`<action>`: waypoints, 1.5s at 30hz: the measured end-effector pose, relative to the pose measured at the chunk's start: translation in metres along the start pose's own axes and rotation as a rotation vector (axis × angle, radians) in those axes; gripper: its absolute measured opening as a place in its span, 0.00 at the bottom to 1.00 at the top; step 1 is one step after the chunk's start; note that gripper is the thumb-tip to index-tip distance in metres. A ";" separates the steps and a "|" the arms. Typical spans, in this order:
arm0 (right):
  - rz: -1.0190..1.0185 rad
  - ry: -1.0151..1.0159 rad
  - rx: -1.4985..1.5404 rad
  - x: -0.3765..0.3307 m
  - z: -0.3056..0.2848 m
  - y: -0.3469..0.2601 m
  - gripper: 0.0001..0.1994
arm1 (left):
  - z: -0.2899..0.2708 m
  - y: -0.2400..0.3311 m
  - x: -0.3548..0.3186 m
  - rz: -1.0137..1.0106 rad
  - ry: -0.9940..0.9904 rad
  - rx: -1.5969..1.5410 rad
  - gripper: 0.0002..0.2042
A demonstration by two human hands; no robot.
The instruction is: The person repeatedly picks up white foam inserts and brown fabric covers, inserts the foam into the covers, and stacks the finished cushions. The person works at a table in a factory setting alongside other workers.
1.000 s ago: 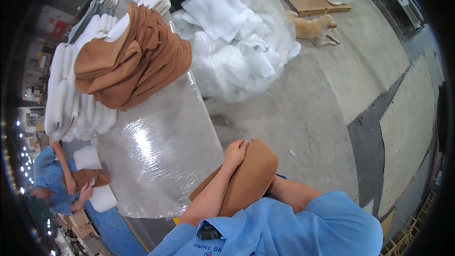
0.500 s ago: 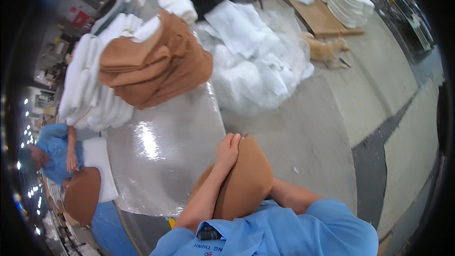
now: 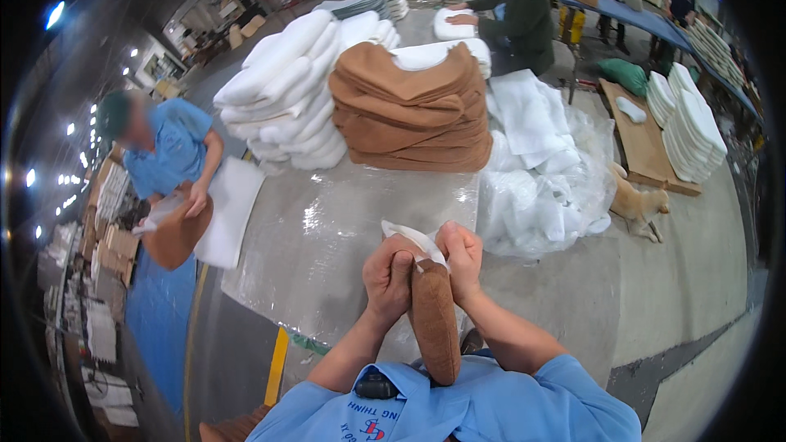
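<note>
A brown fabric-covered cushion [image 3: 435, 327] stands edge-on against my front, its narrow side facing up. White thin material [image 3: 413, 237] sticks out of its far end. My left hand [image 3: 388, 280] is closed on the left side of that end, thumb pressed against the fingers. On the other side, my right hand [image 3: 460, 258] is closed in a fist, gripping the white material where it meets the brown cover. Both hands are close together over the near edge of the plastic-covered table [image 3: 336, 229]. Most of the cushion's broad sides are hidden.
Folded brown covers [image 3: 409, 115] are piled on the table beside stacked white pads [image 3: 282, 90]. A clear bag of white pieces [image 3: 540, 188] sits to the right. One co-worker [image 3: 168, 147] at left holds a brown cushion; another [image 3: 520, 24] works behind. A dog [image 3: 639, 200] lies at right.
The cushion has turned from broad side to edge-on. My right hand, hidden behind it before, now shows at its far end, and white material has come into sight. The view has swung.
</note>
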State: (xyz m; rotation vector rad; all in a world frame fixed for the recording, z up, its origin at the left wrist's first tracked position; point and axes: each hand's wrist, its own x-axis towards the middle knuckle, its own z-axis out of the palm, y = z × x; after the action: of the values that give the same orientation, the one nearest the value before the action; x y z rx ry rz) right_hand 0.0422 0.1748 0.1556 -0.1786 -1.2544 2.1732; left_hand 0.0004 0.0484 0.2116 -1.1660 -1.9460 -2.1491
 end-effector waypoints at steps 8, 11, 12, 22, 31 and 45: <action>-0.100 -0.650 -0.412 0.013 0.019 -0.099 0.09 | -0.025 0.011 -0.004 -0.033 0.016 0.006 0.18; 0.007 -0.729 -0.552 0.015 0.030 -0.116 0.11 | -0.023 0.012 -0.008 -0.083 0.060 0.050 0.18; 0.017 -0.741 -0.576 0.018 0.032 -0.118 0.11 | -0.022 0.013 -0.008 -0.097 0.076 0.073 0.18; 0.378 -0.404 -0.284 0.008 0.014 -0.089 0.17 | -0.004 0.005 0.006 -0.232 0.016 0.169 0.12; 0.153 -0.413 -0.473 -0.019 -0.047 -0.105 0.13 | -0.030 -0.063 0.079 -0.448 -1.378 0.071 0.31; -0.189 0.175 -0.839 -0.104 -0.121 -0.039 0.27 | 0.000 0.018 -0.015 -0.209 -0.996 1.009 0.25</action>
State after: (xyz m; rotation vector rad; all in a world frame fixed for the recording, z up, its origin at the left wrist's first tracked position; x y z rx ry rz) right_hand 0.1916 0.2193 0.1031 -0.5462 -1.9103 1.3291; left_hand 0.0193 0.0377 0.2191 -1.8810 -2.9270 -0.2171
